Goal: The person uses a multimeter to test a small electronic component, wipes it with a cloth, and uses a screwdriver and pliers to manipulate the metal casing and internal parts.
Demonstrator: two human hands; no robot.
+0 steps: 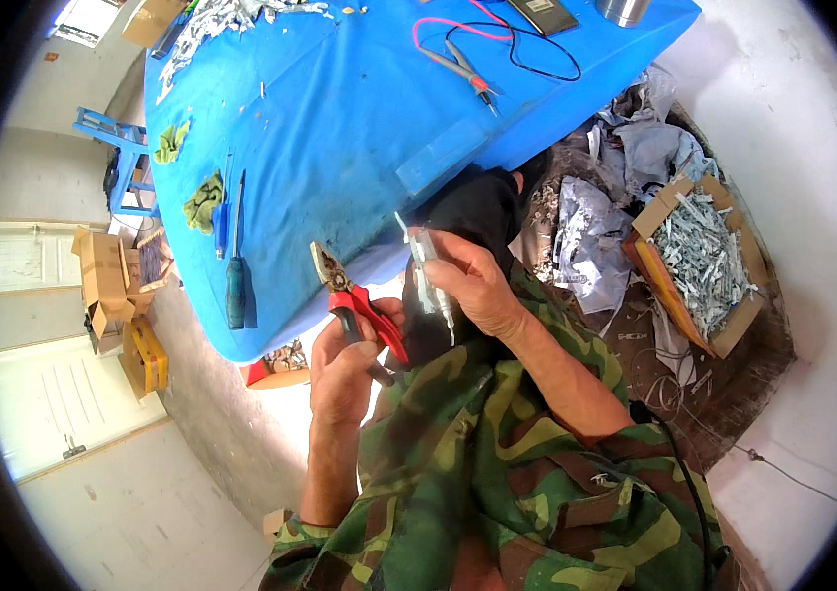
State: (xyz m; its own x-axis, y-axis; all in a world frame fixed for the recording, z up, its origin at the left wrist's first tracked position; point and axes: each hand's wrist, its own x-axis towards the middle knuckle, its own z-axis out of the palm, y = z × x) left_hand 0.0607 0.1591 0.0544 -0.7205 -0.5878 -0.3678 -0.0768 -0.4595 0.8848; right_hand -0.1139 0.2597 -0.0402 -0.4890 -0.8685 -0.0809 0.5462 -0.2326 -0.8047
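Observation:
My left hand (pixel 338 379) is closed around the red and black handles of a pair of combination pliers (pixel 367 313). Their metal jaws point up and away, toward the table edge. Beside them, my right hand (pixel 478 288) pinches a slim whitish piece (pixel 421 261) with narrow ends sticking out above and below the fingers. Its exact kind is unclear, and part of it is hidden by the fingers. The piece is held a little to the right of the pliers, apart from the jaws. Both hands are over my lap, near the table's front edge.
A blue-covered table (pixel 330 128) carries two screwdrivers (pixel 236 281), crumpled green gloves (pixel 204 202), test probes (pixel 458 67) with red and black leads, and a heap of whitish strips (pixel 226 25). At right, a cardboard box (pixel 675 295) holds similar strips. A blue stool (pixel 128 163) stands left.

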